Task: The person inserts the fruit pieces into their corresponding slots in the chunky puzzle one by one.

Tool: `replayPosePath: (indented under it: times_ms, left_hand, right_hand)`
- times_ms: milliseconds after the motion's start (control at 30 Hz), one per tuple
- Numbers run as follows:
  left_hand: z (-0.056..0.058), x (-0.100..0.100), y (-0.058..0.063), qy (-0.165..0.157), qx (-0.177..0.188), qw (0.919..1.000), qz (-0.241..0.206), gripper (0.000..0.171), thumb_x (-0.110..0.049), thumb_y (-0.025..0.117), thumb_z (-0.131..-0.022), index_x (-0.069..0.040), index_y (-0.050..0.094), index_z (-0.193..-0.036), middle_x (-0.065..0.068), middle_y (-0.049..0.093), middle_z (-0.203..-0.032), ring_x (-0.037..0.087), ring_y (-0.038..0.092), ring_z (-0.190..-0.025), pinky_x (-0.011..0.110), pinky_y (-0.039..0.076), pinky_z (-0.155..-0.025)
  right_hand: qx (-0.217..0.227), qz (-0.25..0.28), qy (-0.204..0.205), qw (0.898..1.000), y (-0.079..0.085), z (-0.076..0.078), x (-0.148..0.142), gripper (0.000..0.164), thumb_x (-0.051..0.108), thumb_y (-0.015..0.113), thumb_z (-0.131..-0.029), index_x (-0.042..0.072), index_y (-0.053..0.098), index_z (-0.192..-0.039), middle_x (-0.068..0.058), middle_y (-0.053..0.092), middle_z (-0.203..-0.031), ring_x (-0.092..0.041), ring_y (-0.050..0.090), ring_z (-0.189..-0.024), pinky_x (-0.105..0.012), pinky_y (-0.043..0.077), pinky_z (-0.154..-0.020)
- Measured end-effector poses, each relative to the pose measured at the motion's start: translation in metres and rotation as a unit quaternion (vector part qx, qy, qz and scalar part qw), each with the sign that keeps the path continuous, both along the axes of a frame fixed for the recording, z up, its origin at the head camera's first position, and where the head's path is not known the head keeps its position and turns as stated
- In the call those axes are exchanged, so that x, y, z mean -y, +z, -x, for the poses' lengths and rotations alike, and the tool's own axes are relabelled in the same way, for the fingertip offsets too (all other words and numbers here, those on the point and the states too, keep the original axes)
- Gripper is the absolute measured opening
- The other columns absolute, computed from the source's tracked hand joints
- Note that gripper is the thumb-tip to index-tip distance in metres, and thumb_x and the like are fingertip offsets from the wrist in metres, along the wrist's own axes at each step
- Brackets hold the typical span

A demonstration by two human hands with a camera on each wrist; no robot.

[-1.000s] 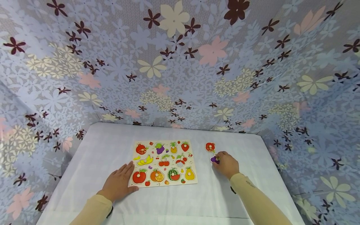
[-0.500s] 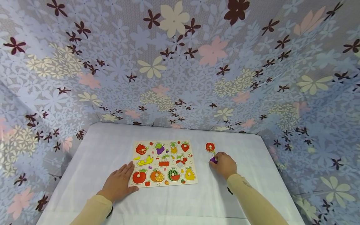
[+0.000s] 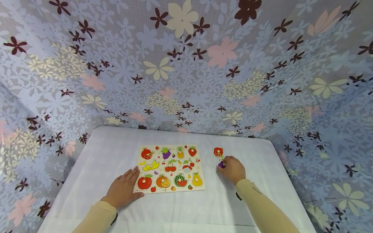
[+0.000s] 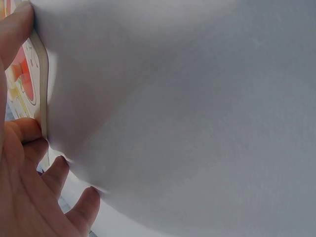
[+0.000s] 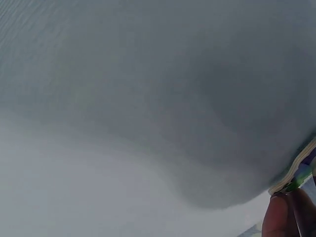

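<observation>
A cream fruit puzzle board [image 3: 201, 172] lies flat on the table, printed with several bright fruits. My left hand [image 3: 122, 187] rests at its lower left corner. In the left wrist view, the thumb and forefinger touch the board's edge [image 4: 43, 84], while the other fingertips [image 4: 88, 200] press on the cloth. To the right of the board, my right hand [image 3: 233, 170] pinches a purple grape puzzle piece [image 3: 221, 164] between thumb and fingers. The right wrist view catches only the rim of that grape piece [image 5: 297, 170] at the fingertips. Just beyond it lies a red pomegranate piece [image 3: 218, 152].
White cloth [image 3: 175, 210] covers the table, its far edge meeting a flower-patterned curtain [image 3: 186, 81] that also hangs along both sides. White knobs stand on several fruits of the board, such as the watermelon piece [image 3: 183, 183].
My right hand has shifted slightly left with the grape piece, then stayed nearly in place. My left hand and the board have kept their positions.
</observation>
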State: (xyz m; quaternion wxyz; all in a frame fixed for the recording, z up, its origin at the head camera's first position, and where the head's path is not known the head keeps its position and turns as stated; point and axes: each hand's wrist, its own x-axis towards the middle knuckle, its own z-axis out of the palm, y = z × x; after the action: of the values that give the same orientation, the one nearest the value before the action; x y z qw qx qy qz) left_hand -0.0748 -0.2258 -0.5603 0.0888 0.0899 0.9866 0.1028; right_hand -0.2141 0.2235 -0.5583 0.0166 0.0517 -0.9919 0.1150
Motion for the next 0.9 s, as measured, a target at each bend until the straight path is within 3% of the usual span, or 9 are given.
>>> replayPosePath:
  times_ms: [400,567,900]
  left_hand:
    - [-0.002,0.000,0.006,0.002,0.005,1.0000,-0.006,0.099,-0.056,0.078,-0.079,-0.001,0.039,-0.152,0.014,0.032,-0.159,0.038,0.033,-0.142,0.060,0.034,-0.109]
    - [-0.002,0.002,0.005,0.002,0.006,0.9999,-0.008,0.099,-0.056,0.077,-0.079,-0.001,0.039,-0.152,0.014,0.031,-0.160,0.038,0.033,-0.142,0.060,0.034,-0.108]
    - [-0.001,0.001,0.010,0.003,0.017,0.9998,-0.009,0.097,-0.056,0.077,-0.080,-0.002,0.039,-0.152,0.014,0.030,-0.160,0.037,0.032,-0.143,0.060,0.033,-0.109]
  right_hand:
    - [-0.033,0.025,0.057,0.998,0.013,0.003,0.020,0.036,0.034,0.084,-0.074,0.008,0.069,-0.094,-0.002,0.064,-0.087,-0.018,0.058,-0.073,-0.038,0.058,-0.072]
    - [-0.039,0.039,0.092,0.994,0.022,0.003,0.043,0.031,0.033,0.083,-0.075,0.012,0.067,-0.090,0.001,0.062,-0.085,-0.016,0.056,-0.072,-0.034,0.056,-0.070]
    - [-0.029,0.051,0.174,0.983,0.034,0.005,0.101,0.030,0.037,0.086,-0.075,0.018,0.064,-0.086,0.002,0.065,-0.100,-0.014,0.057,-0.081,-0.029,0.055,-0.073]
